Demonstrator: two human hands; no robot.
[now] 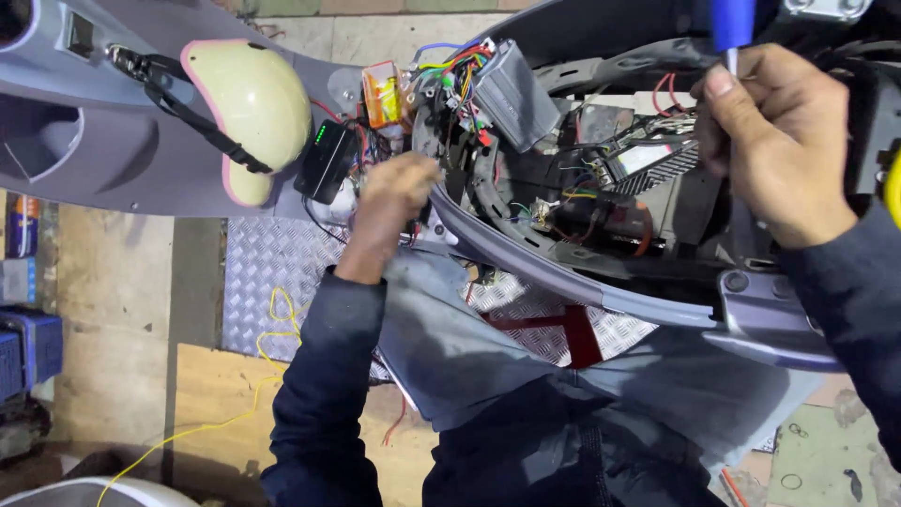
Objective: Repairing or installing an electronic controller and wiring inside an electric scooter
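Right hand (784, 141) pinching blue-handled screwdriver (732, 23), tip pointing down at rear of open scooter body (582, 282). Left hand (394, 192) curled at compartment rim beside wire bundle (450, 70), blurred; grip on anything, cannot tell. Seat off, grey controller box (511, 94) and wiring exposed. Black meter (324, 160) hanging loose, cream helmet (249, 103) parked on panel. Nothing refitted yet; reassembly looks ahead.

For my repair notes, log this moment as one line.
left hand: reaching into wiring bundle | right hand: grip shut on blue-handled screwdriver | scooter body: open, electronics exposed
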